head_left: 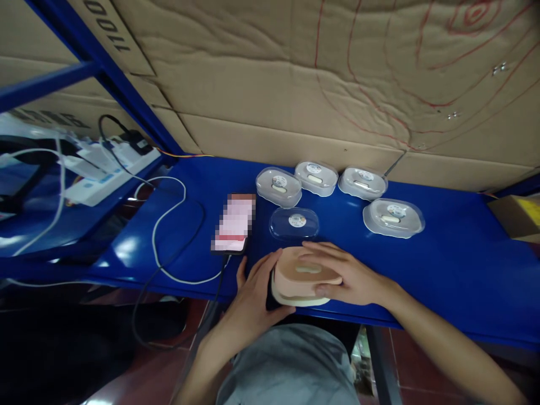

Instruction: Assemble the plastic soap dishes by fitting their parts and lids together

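Nearer us than the clear cover (282, 226), our loosely curled left hand (252, 293) and right hand (356, 275) clasp the peach box (288, 273), likely light, stiff, best held by its sides.

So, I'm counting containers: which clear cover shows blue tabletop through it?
The clear cover nearest the right hand; the other four covers have something pale inside.
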`<state>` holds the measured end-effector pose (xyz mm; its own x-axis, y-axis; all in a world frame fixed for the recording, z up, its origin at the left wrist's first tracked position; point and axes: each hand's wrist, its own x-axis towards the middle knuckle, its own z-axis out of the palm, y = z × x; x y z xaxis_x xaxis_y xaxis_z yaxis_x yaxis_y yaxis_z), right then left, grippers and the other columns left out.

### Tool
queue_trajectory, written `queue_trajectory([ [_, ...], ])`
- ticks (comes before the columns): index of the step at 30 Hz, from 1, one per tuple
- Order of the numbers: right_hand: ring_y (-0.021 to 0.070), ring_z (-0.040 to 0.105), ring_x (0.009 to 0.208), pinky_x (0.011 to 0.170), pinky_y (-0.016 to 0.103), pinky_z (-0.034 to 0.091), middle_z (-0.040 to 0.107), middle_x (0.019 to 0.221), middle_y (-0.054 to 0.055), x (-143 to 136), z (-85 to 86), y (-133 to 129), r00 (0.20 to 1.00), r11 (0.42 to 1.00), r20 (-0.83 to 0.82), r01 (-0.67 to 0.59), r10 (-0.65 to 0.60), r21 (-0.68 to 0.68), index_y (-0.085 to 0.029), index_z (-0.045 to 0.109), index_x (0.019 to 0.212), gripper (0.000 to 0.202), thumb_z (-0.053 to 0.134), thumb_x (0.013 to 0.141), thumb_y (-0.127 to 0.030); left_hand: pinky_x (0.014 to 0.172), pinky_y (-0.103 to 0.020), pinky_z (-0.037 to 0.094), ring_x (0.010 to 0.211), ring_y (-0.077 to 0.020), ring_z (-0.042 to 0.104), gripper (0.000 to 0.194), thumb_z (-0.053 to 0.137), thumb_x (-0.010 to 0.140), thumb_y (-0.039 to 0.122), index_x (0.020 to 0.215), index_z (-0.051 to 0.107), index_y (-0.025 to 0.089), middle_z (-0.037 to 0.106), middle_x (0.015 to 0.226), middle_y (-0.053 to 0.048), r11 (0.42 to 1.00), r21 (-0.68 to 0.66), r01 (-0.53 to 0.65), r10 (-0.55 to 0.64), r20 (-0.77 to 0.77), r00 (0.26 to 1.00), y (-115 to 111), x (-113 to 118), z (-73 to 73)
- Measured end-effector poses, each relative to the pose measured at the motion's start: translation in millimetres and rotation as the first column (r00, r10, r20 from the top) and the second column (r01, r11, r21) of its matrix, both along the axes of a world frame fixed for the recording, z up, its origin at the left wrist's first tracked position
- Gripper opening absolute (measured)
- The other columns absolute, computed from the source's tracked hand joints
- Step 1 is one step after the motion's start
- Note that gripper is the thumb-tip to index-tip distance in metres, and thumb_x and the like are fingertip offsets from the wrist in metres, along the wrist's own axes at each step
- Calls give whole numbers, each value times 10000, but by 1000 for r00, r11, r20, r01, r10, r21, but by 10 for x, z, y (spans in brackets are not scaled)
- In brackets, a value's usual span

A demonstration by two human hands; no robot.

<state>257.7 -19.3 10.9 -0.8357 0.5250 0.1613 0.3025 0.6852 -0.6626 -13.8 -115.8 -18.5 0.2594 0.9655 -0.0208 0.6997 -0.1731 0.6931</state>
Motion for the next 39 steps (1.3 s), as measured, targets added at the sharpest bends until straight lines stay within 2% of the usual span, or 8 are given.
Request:
queue_trajectory([
  [5,327,429,1564,1258,591,377,552,1613,126,-22,-30,46,992,986,67,96,-106,134,-266,568,1484,549,683,1003,-505,1294,-745,50,1575,-397,397,1215,860,845,340,1674,-23,431,484,1664,-119,997,-80,21,-24,-42,999,-144,-286,60],
  [11,358,310,1615,1262,647,324,378,1726,141,-118,-53,132,967,955,145,173,-211,241,-269,402,1612,655,633,1034,-473,1292,-730,188,1579,-438,371,1031,853,843,294,1656,236,438,448,1696,-88,994,-87,72,-74,-21,997,-231,-439,135],
  [17,327,302,1621,1298,606,275,397,1712,139,-37,97,-31,992,959,39,109,-124,262,-285,366,1633,659,574,1062,-538,1236,-606,408,1519,-411,459,963,894,802,262,1592,371,435,417,1669,-96,989,-145,17,34,337,941,-198,-283,81],
  [21,345,365,1577,1265,571,361,456,1667,163,-56,121,-343,999,958,-3,-32,34,287,-233,434,1598,815,659,959,-687,1188,-494,481,1506,-391,481,989,951,735,251,1562,437,426,416,1677,-91,982,-186,-45,167,718,675,-227,-102,38],
  [26,337,341,1584,1250,556,404,517,1620,165,-184,-6,-508,998,908,-60,41,-18,416,-205,510,1541,616,680,1019,-485,1126,-459,539,1441,-397,567,1031,968,706,405,1604,462,368,588,1584,-111,866,-501,-1,497,860,116,-231,263,10],
  [30,303,371,1582,1250,509,426,479,1656,162,-175,-10,-349,1000,915,-22,20,-12,404,-186,493,1564,600,583,1065,-507,1044,-435,598,1260,-381,717,766,933,734,222,1447,654,225,820,1196,-118,606,-796,16,796,606,4,-168,325,63],
  [33,298,435,1552,1274,547,383,534,1622,155,-98,-48,-188,981,889,68,134,-181,437,-152,472,1582,521,536,1100,-340,1011,-454,630,1213,-371,751,585,824,830,118,1394,684,182,829,1179,-126,493,-870,18,869,492,-45,-143,210,164],
  [39,314,676,1288,1020,501,524,751,1365,112,9,-114,-129,936,774,99,215,-336,595,-179,650,1399,326,562,1086,-207,1024,-546,628,1174,-355,774,624,630,1003,110,1602,457,136,798,1270,-179,510,-856,83,854,494,-163,-146,67,280],
])
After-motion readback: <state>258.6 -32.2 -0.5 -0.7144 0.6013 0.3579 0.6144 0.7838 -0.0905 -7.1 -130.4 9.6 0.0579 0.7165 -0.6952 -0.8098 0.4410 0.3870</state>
